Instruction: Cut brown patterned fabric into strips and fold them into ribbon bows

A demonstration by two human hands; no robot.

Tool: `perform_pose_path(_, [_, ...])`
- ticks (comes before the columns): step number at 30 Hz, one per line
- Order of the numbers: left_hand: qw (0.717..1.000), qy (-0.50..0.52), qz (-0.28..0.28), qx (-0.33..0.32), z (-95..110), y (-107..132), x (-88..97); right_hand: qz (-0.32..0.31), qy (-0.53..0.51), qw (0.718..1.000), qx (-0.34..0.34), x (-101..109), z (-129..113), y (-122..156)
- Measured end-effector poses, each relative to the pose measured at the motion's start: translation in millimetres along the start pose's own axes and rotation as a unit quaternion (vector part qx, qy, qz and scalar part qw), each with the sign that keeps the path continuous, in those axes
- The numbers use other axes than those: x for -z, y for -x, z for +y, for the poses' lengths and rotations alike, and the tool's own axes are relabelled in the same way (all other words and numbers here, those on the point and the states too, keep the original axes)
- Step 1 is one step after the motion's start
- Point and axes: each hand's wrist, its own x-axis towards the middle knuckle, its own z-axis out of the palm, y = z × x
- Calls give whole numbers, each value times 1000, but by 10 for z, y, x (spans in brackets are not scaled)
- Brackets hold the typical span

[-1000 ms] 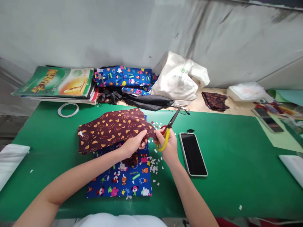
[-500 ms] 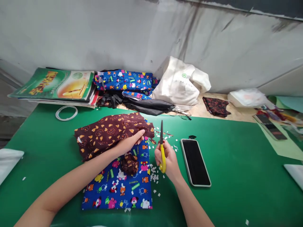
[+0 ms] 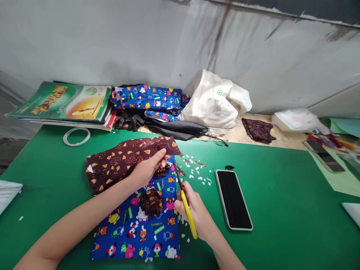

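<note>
While the left hand (image 3: 146, 170) pinches the right corner of the brown patterned cloth (image 3: 118, 161), holding it just above the blue cartoon cloth (image 3: 135, 228) near the bench's (image 3: 281, 210) front edge, I see the right hand (image 3: 197, 213) clenched around the yellow-handled scissors (image 3: 185, 204), blades pointing at that corner. A wad of brown scraps (image 3: 152, 200) sits on the blue cloth, and a phone (image 3: 233, 198) lies to the right.

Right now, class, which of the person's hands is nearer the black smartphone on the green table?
Right. The right hand, holding yellow-handled scissors, sits just left of the black smartphone; the left hand is farther left, gripping the brown patterned cloth.
</note>
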Motion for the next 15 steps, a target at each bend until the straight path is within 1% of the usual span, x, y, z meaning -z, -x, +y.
perform_pose_path(3, [1000, 3, 2, 16, -29, -9, 3, -15, -11, 1000, -5, -18, -31, 35])
perform_pose_path(5, [999, -14, -1, 35, -67, -4, 2, -15, -29, 999, -10, -34, -48, 43])
perform_pose_path(8, [998, -42, 6, 41, -117, 13, -3, -13, -39, 999, -18, -43, -56, 39])
perform_pose_path(11, [997, -58, 4, 49, -153, 23, 1, -20, -33, 999, -21, -34, -30, 35])
perform_pose_path(15, [993, -75, -4, 87, -206, 32, 11, -24, -50, 998, -5, -47, 49, 39])
